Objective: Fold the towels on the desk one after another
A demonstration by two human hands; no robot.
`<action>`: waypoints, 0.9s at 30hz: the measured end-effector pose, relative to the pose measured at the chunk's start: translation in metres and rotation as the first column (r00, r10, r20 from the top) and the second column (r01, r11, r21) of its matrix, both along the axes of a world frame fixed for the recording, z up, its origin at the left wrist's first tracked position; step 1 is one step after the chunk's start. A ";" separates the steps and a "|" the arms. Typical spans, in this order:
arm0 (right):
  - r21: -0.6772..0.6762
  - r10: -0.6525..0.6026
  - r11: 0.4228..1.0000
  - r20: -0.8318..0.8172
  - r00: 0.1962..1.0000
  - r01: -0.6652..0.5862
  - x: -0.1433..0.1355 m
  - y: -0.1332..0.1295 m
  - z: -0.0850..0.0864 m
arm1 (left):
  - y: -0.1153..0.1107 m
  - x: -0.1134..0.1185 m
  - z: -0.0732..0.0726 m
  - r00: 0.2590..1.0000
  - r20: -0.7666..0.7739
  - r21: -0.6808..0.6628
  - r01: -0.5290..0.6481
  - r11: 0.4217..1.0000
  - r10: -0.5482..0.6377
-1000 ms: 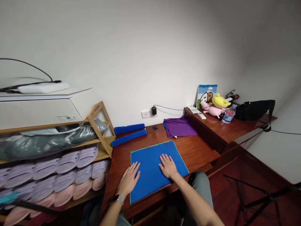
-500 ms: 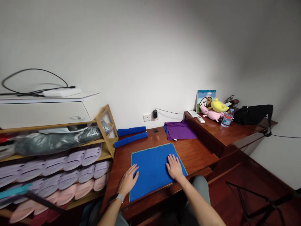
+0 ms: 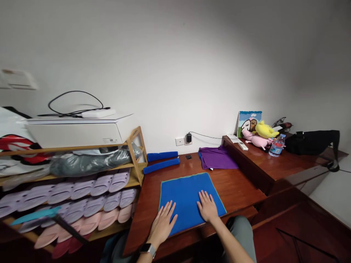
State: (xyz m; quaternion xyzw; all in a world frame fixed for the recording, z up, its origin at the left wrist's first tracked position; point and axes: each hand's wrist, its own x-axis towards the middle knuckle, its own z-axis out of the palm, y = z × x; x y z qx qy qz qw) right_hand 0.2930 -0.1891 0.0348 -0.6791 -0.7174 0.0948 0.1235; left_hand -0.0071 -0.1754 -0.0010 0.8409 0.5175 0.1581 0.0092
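A blue cloth (image 3: pixel 186 193) with a green stitched edge lies spread flat on the reddish-brown desk (image 3: pixel 230 188). My left hand (image 3: pixel 163 221), fingers stretched out, rests over its left edge and front left corner, hiding part of them. On the right half of the cloth lies my right hand (image 3: pixel 207 206), palm down with the fingers spread. Neither hand grips anything. Behind the cloth, two blue rolled or folded cloths (image 3: pixel 161 165) lie side by side at the back left, and a folded purple cloth (image 3: pixel 218 157) lies at the back right.
A raised ledge on the right bears a water bottle (image 3: pixel 277 145), plush toys (image 3: pixel 259 139), a remote (image 3: pixel 242 146) and a black bag (image 3: pixel 309 142). A charger (image 3: pixel 189 137) is plugged in at the wall. To the left stands a wooden rack (image 3: pixel 138 157) with slippers (image 3: pixel 82 188).
My left hand has slid right, further onto the blue cloth. The right hand keeps about the same place on it. The whole view has turned somewhat to the left.
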 end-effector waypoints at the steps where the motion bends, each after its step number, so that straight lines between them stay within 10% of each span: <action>1: -0.018 -0.045 0.999 0.022 0.999 0.045 0.016 0.000 0.001 | 0.000 -0.001 0.000 1.000 0.002 0.002 -0.010 1.000 0.010; 6: -0.080 -0.119 0.989 0.064 0.991 0.124 0.054 -0.001 0.003 | 0.001 0.001 -0.002 1.000 0.017 0.003 -0.016 1.000 0.016; 27: -0.054 -0.119 0.991 0.053 0.991 0.122 0.050 0.000 -0.005 | -0.001 0.002 0.000 0.999 0.037 0.038 -0.020 0.999 0.019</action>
